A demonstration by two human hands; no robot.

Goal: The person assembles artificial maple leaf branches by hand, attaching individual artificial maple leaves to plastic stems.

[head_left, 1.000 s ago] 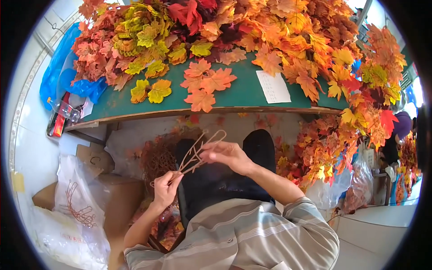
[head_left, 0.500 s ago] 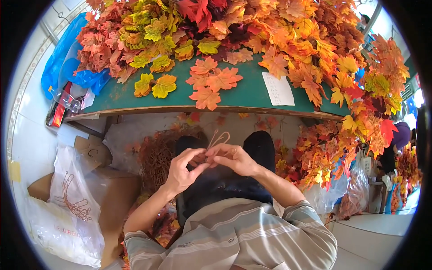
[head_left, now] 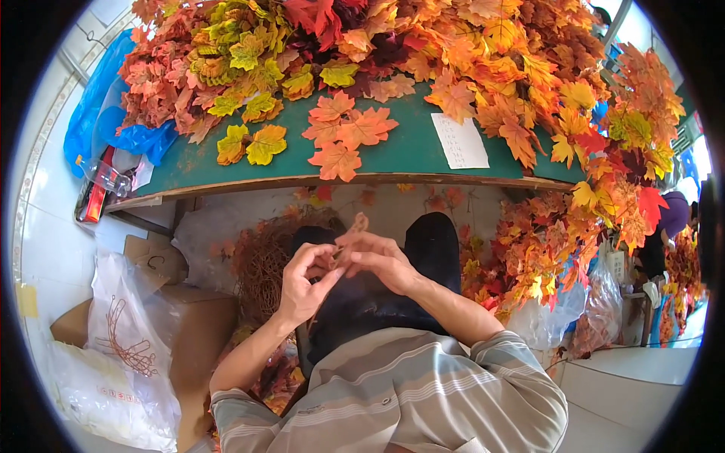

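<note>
The thin tan stem piece [head_left: 360, 223] is between the two hands, above the dark trousers [head_left: 370, 306] of the sitting person and on the near side of the green table [head_left: 200, 175]; its visible end, which looks like a narrow loop, stands out past the fingertips, away from the body and toward the table edge, so the long axis seems to run mostly forward, with a slight lean to the right; the right hand [head_left: 384, 264] is the nearer one to this end, with its fingers just beneath it; the left hand [head_left: 306, 285] is lower and to the left, its thumb and forefinger meeting the right fingertips or almost meeting them, I cannot tell which; both hands appear to pinch the piece between thumb and fingers, neither one being released; the part inside the fingers is hidden and a little blurred, so I cannot say how far it goes below the grip; straight beyond the loop, well apart from it, the coral leaves [head_left: 337, 136] lie on the table; the tangled brown stems [head_left: 258, 273] are beside the left leg, nearer to the left hand.
</note>
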